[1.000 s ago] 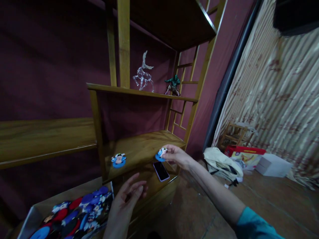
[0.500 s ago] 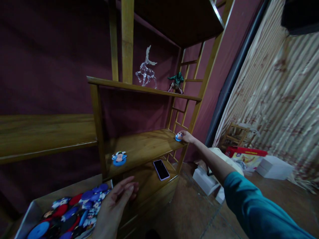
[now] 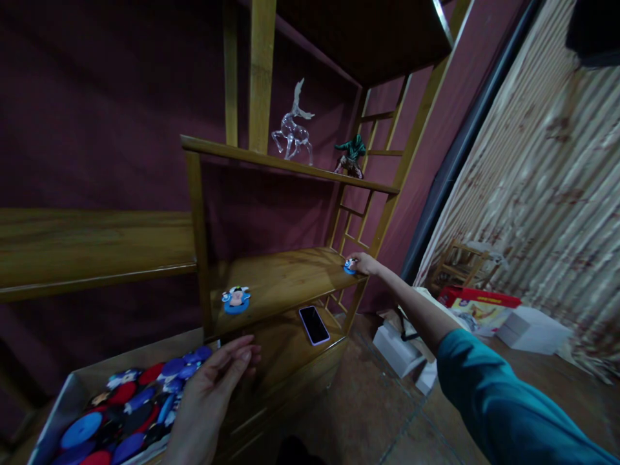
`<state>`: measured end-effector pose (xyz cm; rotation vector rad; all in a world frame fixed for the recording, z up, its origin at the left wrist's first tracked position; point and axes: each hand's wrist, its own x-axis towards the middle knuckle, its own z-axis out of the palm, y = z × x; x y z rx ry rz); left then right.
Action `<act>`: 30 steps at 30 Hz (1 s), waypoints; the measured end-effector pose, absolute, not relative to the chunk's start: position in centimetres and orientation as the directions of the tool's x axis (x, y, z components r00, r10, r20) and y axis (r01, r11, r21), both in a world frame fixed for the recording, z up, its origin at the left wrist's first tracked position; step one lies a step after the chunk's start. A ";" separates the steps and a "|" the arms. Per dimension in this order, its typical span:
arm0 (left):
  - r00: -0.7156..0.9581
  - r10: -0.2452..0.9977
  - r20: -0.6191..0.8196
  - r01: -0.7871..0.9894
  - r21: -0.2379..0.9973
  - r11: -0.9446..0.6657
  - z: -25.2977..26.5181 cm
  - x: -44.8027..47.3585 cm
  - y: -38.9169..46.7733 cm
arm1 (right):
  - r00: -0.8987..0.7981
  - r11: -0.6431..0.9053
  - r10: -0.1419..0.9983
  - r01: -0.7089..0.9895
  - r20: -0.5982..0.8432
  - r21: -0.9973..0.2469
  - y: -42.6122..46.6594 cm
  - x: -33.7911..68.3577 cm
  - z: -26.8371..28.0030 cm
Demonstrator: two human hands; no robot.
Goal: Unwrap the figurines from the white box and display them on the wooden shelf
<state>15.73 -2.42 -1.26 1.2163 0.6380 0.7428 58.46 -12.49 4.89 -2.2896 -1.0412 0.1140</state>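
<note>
At the right end of the middle shelf (image 3: 285,271), my right hand (image 3: 366,263) has its fingers closed on a small figurine (image 3: 349,266) with a blue round base. The figurine's base appears to rest on the shelf; my fingers cover part of it. A similar figurine (image 3: 236,299), pale with a blue base, stands alone at the shelf's left end. My left hand (image 3: 213,381) hovers below that one, beside the box, its fingers loosely curled and apart with nothing visible in them. The cardboard box (image 3: 140,352) is filled with several blue, red and black round-based figurines (image 3: 140,400).
On the upper shelf stand a clear deer figure (image 3: 293,134) and a green-cloaked figure (image 3: 351,156). A phone (image 3: 314,325) lies on the lower surface. White boxes (image 3: 533,329) and a red box (image 3: 484,300) sit on the floor at right, by a curtain (image 3: 542,194).
The view has shifted slightly. My right hand stays on the figurine at the shelf's right end, which looks turned a little. My left hand has drawn slightly down and left.
</note>
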 end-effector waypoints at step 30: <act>-0.305 0.951 -0.056 -0.389 0.918 -0.071 -8.8 0.4 9.2 | -0.144 -0.006 0.988 0.347 -0.060 -0.938 -3.0 22.4 -11.4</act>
